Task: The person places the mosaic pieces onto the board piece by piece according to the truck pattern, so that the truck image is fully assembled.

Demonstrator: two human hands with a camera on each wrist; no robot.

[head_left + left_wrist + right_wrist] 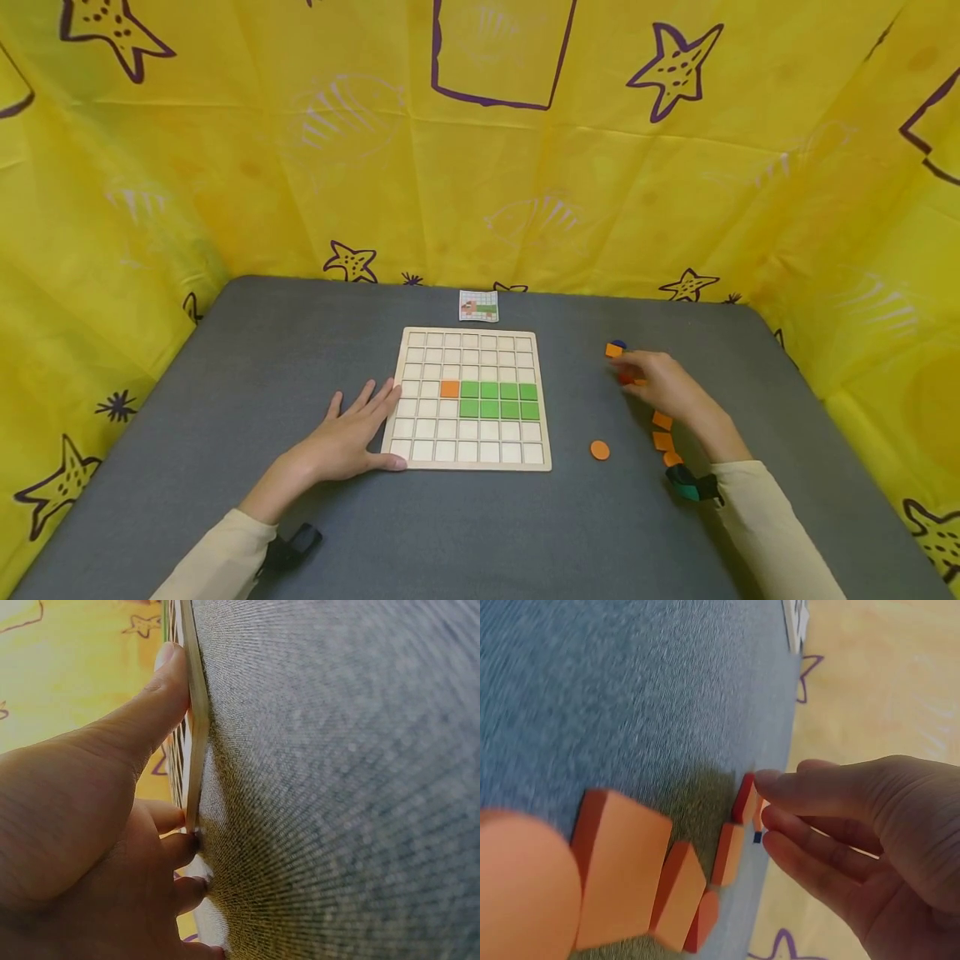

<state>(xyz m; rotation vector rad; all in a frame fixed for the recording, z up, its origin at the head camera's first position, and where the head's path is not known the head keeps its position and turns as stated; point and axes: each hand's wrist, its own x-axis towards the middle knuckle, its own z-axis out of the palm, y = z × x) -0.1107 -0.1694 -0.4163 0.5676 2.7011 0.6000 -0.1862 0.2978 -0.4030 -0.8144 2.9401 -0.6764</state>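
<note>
A wooden grid board (465, 462) lies on the grey table. One orange square tile (450, 389) sits in it, left of two rows of green square tiles (489, 400). My left hand (345, 437) rests against the board's left side, fingers spread, thumb on the near left corner; the left wrist view shows the thumb (161, 690) along its edge. To the right, my right hand (663, 387) reaches over loose pieces, fingers slightly bent. In the right wrist view its thumb tip is right at a red piece (744, 798), with a gap between thumb and fingers.
Beyond my right hand lie an orange square (613, 351) and a blue piece (618, 343). Several orange pieces (662, 442) line up beside my right wrist, and an orange disc (599, 450) lies apart. A small picture card (478, 306) is behind the board. Yellow cloth (480, 167) surrounds the table.
</note>
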